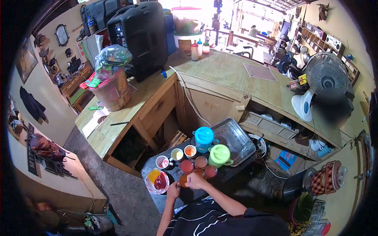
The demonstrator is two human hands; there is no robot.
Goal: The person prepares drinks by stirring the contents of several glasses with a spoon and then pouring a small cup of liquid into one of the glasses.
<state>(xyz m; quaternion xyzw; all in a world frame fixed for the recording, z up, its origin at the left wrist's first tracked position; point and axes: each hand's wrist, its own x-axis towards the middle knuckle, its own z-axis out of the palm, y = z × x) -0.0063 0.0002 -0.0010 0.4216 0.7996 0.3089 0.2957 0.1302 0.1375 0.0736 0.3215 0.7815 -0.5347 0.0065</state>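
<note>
Working at a glass of amber drink (183, 181), the two hands meet low over the tabletop (154, 200). The glass is between them, partly covered by the right hand (197, 181), whose fingers bend down at its far edge; the left hand (173, 190) is curled just beside its near side. I cannot tell whether either hand grips the glass or something small, as the fingers hide the contact.

Just beyond the right hand, four more glasses stand close together, three with reddish drink (186, 166) (201, 162) (210, 171) and one brownish (199, 173). All five appear to hold liquid, so the filling looks well along; whether the amber one is finished does not show.

Left of the grip is a bowl (156, 192) with yellow and red contents, not emptied. Farther beyond the hands are three cups (162, 167) (177, 160) (190, 156), each with something inside. Past the glasses, a green pitcher (220, 154) and a blue pitcher (204, 137) are upright with lids on, beside a metal tray (247, 150).
</note>
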